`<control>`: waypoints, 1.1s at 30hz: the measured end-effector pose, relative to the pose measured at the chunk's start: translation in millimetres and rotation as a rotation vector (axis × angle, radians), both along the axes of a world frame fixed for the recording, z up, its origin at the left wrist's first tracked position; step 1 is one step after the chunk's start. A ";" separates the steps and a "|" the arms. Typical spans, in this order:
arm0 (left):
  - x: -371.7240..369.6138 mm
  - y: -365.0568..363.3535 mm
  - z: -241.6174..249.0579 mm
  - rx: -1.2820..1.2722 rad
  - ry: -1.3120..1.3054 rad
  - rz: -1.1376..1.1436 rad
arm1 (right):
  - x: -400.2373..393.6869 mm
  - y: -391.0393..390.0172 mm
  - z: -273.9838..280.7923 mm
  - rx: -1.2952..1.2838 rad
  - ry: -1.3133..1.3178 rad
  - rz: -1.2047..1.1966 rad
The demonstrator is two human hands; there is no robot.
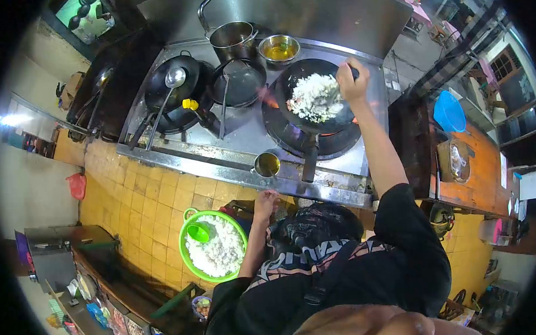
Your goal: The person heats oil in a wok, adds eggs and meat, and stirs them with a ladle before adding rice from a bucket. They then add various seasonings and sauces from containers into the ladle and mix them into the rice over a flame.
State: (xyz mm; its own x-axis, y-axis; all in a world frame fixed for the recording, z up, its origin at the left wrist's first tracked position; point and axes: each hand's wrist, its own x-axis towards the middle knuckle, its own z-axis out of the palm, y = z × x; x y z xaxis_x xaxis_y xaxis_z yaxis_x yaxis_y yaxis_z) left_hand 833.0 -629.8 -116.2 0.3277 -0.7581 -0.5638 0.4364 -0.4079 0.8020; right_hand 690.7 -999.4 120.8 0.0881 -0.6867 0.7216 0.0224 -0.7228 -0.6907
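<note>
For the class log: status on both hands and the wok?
Right hand gripping utensil handle over wok of rice. Left hand low by stove edge. Nothing obstructing.

Person in a black short-sleeved top, seen from above

The black top [366, 264] fills the frame from about five to seven o'clock; its right sleeve [408, 213] ends above the elbow at roughly four o'clock, loose and plain, leaving the forearm bare up to the right hand [352, 82] near one o'clock; the left sleeve [225, 299] is likewise short, at seven o'clock, with the left hand [264, 204] bare just below centre; across the chest runs a printed band [307, 262] of pale lettering and pinkish-grey shapes; a dark strap [319, 287] with a buckle crosses it diagonally; no rings, watch or gloves can be made out.
</note>
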 end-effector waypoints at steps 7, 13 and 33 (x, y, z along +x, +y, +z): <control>5.8 -4.6 16.9 0.046 -0.011 0.051 | -5.1 18.6 19.9 0.082 0.121 -0.105; 12.0 2.2 2.2 0.020 0.010 0.061 | -6.5 20.4 26.0 0.078 0.087 -0.155; 15.6 -14.5 11.3 0.072 -0.020 0.016 | -4.6 -11.9 12.5 0.195 -0.458 0.299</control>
